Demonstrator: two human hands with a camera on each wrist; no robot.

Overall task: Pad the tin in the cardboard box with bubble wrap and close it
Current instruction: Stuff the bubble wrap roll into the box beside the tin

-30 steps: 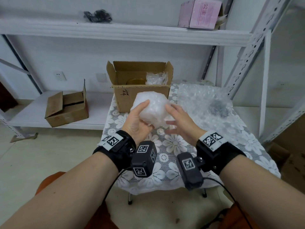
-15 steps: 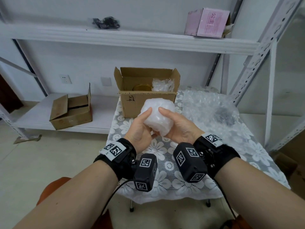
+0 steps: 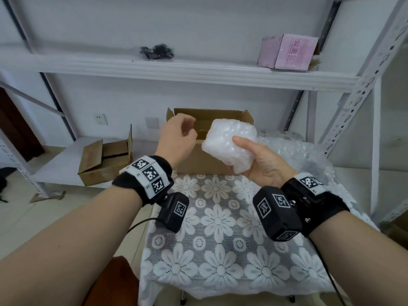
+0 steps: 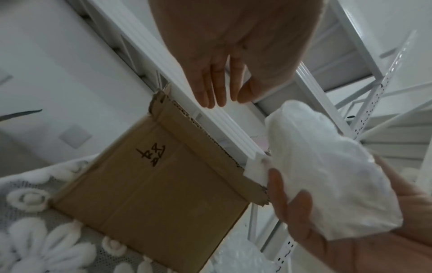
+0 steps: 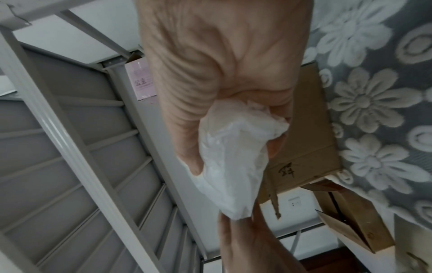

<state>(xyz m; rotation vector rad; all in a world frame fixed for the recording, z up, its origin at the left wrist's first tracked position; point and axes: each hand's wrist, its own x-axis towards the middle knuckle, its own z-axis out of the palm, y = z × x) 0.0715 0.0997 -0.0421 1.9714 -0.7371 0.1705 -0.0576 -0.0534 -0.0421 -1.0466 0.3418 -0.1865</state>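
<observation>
My right hand [image 3: 245, 151] grips a crumpled white wad of bubble wrap [image 3: 229, 146], thumb on its front, just before the right half of the open cardboard box [image 3: 198, 162]. The same wad [image 5: 229, 157] fills the right wrist view. My left hand [image 3: 187, 131] hovers before the box's left flap, fingers relaxed and holding nothing. In the left wrist view its fingers [image 4: 217, 88] point over the box [image 4: 163, 184], beside the wad [image 4: 327, 184]. The tin inside the box is hidden behind hands and wad.
The box stands at the far edge of a small table with a floral lace cloth [image 3: 220, 217]. A loose bubble wrap sheet [image 3: 298, 151] covers its right side. A second cardboard box [image 3: 106, 160] sits on the low shelf at left. Metal shelf uprights [image 3: 353, 102] stand close on the right.
My left hand has let go of the wad and moved up and left toward the box's left flap. My right hand alone has carried the wad up, closer to the box.
</observation>
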